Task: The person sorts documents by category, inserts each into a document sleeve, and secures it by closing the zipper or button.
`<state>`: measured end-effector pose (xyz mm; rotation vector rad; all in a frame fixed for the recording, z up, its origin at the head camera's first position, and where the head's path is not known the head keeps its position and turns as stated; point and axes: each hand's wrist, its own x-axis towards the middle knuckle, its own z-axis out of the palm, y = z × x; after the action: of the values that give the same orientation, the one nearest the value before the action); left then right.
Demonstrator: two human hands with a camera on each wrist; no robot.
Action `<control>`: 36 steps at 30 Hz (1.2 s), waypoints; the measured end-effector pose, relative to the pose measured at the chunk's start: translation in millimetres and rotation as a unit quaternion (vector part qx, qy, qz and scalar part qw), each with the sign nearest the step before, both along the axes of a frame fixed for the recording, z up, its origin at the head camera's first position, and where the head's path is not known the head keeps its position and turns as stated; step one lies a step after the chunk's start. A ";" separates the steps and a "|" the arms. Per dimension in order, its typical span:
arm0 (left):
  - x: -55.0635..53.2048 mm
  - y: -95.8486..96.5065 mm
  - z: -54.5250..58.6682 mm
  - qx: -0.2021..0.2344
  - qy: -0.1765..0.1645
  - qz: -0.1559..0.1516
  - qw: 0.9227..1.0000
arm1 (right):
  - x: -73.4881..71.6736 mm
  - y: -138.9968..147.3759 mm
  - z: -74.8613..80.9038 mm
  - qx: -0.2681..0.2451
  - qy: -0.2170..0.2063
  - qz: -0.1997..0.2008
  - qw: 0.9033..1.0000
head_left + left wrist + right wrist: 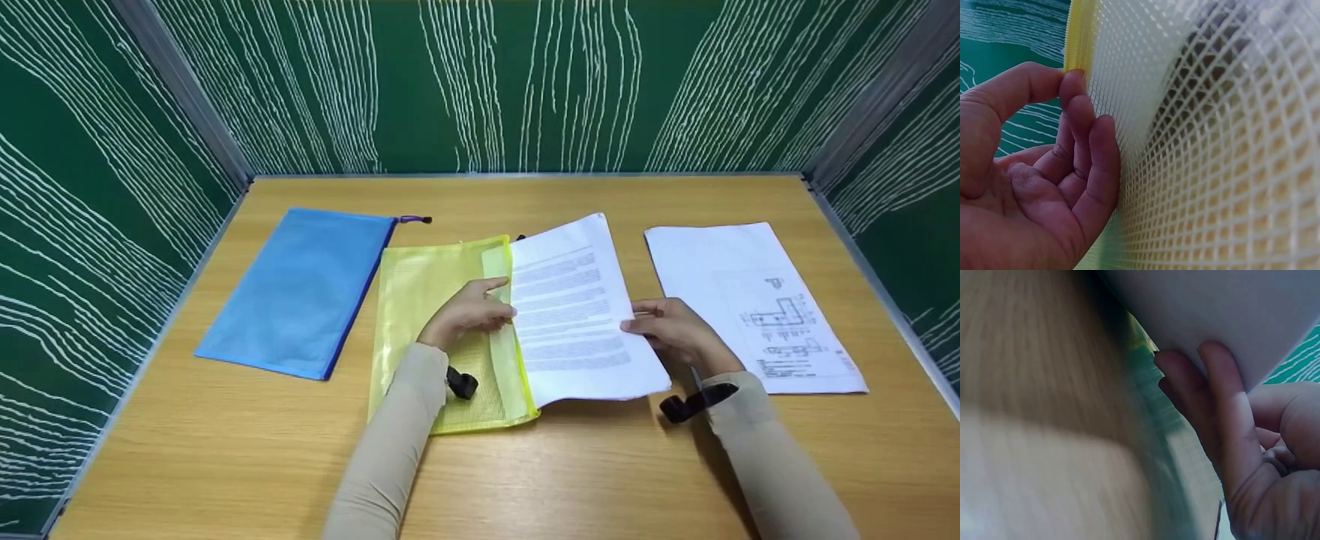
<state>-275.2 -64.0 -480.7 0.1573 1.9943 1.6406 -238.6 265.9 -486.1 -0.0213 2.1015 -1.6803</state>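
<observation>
Tabletop (pixel 247 465): light wood grain, bearing every paper and pouch.
Green panels (pixel 420 90): white wavy lines, standing along the table's back and both sides.
Yellow pouch (pixel 420 300): mesh, flat, left of centre, zip-edged side facing right.
Drawing sheet (pixel 720 255): white, with line diagrams, lying at the right.
Blue pouch (pixel 292 292): flat, slanted, at the left, apart from the yellow pouch.
Printed sheets (pixel 574 322): white, lines of text, held between the hands; left edge at the yellow pouch's zip side, depth inside unclear.
Sleeves (pixel 394 442): beige, on both arms.
Left hand (pixel 472 309): thumb and finger pinch the yellow pouch's zip edge.
Right hand (pixel 679 330): grips the printed sheets' right edge, thumb above, fingers beneath.
Wrist devices (pixel 463 385): black, one per wrist.
Zip pull (pixel 416 220): dark, at the blue pouch's upper right corner.
</observation>
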 end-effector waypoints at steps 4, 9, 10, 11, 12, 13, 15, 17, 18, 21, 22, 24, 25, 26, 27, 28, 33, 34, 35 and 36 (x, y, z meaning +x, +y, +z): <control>-0.5 2.0 0.9 0.000 0.007 -0.002 1.000 | 0.0 -5.6 -3.9 -0.012 -0.001 0.000 1.000; -1.5 3.9 0.8 0.010 0.002 0.006 1.000 | 0.8 -11.2 -8.0 -0.029 -0.003 -0.002 1.000; -1.7 4.3 1.0 0.011 0.001 0.007 1.000 | 1.1 -12.0 -8.5 -0.033 -0.005 -0.002 0.999; -1.8 4.6 1.4 0.011 0.000 0.009 1.000 | 1.3 -12.7 -8.9 -0.036 -0.008 -0.002 0.999; -1.9 4.9 1.5 0.011 -0.002 0.010 1.000 | 1.6 -13.0 -9.5 -0.039 -0.010 0.000 0.999; -2.1 5.1 1.6 0.011 -0.003 0.011 1.000 | 1.7 -13.3 -9.9 -0.040 -0.011 0.001 0.999; -2.4 5.7 1.7 0.008 -0.004 0.013 1.000 | 1.8 -14.1 -10.0 -0.040 -0.014 0.003 0.999; -2.6 6.3 1.7 0.009 -0.004 0.014 1.000 | 1.7 -15.0 -10.1 -0.041 -0.017 0.006 0.999; -2.7 6.7 1.4 0.010 -0.004 0.015 1.000 | 1.5 -15.5 -9.9 -0.040 -0.017 0.006 0.999; -3.3 7.4 0.9 0.010 -0.002 0.014 1.000 | 0.8 -18.4 -8.8 -0.034 -0.020 0.002 0.999; -3.5 7.5 0.9 0.010 -0.003 0.013 1.000 | 0.6 -19.4 -8.5 -0.031 -0.020 0.000 0.999; -4.1 7.8 1.0 0.006 0.000 0.012 1.000 | 0.0 -21.3 -7.9 -0.022 -0.019 -0.004 1.000; -4.5 7.8 0.9 0.004 0.000 0.012 1.000 | -0.2 -22.2 -7.5 -0.018 -0.020 -0.006 1.000; -4.8 7.8 0.8 0.002 0.001 0.012 1.000 | -0.5 -22.6 -7.2 -0.015 -0.020 -0.006 1.000; -5.1 7.8 0.6 0.001 0.002 0.013 1.000 | -0.9 -22.6 -6.9 -0.012 -0.021 -0.004 1.000; -5.2 7.8 0.6 0.001 0.002 0.014 1.000 | -1.1 -22.5 -6.1 -0.010 -0.022 -0.002 1.000; -5.5 7.7 -0.7 0.010 0.003 0.013 1.000 | -2.1 -18.0 0.1 -0.002 -0.033 0.008 0.999; -5.4 7.9 -0.7 0.012 0.004 0.011 1.000 | -2.5 -16.8 1.8 0.000 -0.036 0.007 0.999; -5.2 8.0 -0.9 0.013 0.005 0.008 1.000 | -2.9 -15.5 3.2 0.004 -0.038 0.006 0.999; -5.0 8.2 -0.9 0.013 0.007 0.005 1.000 | -3.4 -14.1 4.4 0.010 -0.041 0.002 0.999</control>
<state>-280.2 -55.9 -481.6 0.1677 1.9885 1.6764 -242.0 251.8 -481.7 0.0485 2.0554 -1.6300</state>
